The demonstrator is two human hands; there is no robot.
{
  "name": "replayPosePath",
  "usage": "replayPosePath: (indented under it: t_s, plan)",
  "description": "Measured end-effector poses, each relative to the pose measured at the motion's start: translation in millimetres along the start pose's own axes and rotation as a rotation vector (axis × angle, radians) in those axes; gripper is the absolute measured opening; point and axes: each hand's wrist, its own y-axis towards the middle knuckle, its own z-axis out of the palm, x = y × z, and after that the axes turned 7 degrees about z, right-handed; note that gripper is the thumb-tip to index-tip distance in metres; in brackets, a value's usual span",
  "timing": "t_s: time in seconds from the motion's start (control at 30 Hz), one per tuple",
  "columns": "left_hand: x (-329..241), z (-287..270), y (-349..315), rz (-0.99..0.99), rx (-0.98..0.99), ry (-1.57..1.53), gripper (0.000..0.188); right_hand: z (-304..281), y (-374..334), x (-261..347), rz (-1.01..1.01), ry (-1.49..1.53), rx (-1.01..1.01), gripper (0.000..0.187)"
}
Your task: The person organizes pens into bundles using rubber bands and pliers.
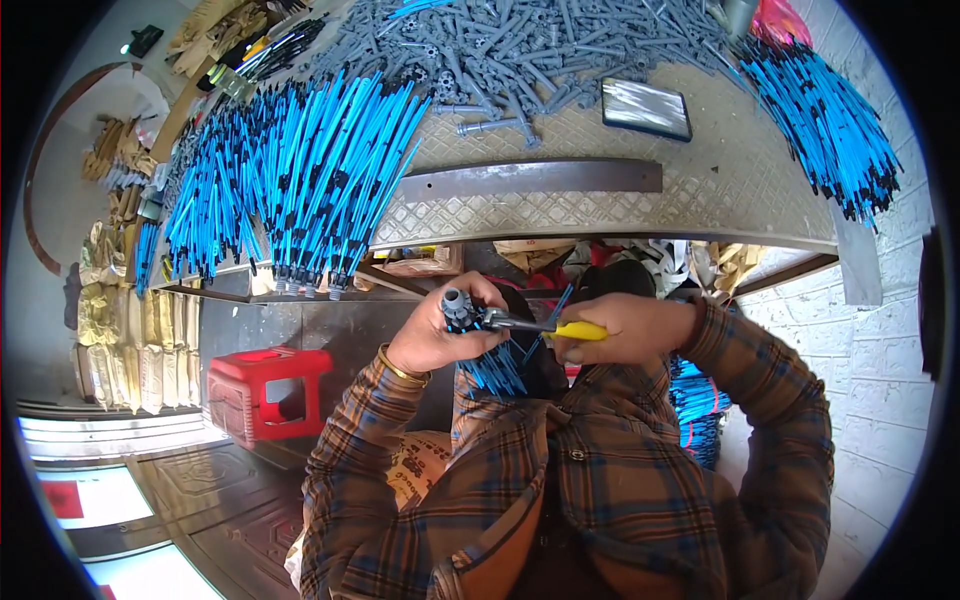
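Yellow-handled tool (560,327), perhaps pliers, on grey plug (457,305)

In my left grip (432,335) I hold a bundle of blue rods with black bands (495,368), fanning down toward five o'clock, topped by a grey ribbed plastic piece (456,303) that points up at twelve. In my right grip (622,328) is a yellow-handled tool (575,331), lying level, its metal end (505,320) reaching toward nine o'clock and touching the grey piece.
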Motion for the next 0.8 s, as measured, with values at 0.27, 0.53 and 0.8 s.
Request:
replayPosePath:
  t_s: [0.27,0.53,0.8]
  plan:
    - [22,3,-16,0.094,-0.167,-0.043,0.025,30,-6,15,0.061,-0.041,-0.119,0.032]
    - [27,5,-17,0.099,-0.209,0.045,0.022,73,17,-18,0.026,0.190,-0.300,0.032]
    - [0,9,-14,0.033,-0.142,-0.068,0.030,41,-1,-7,0.153,0.247,-0.038,0.032]
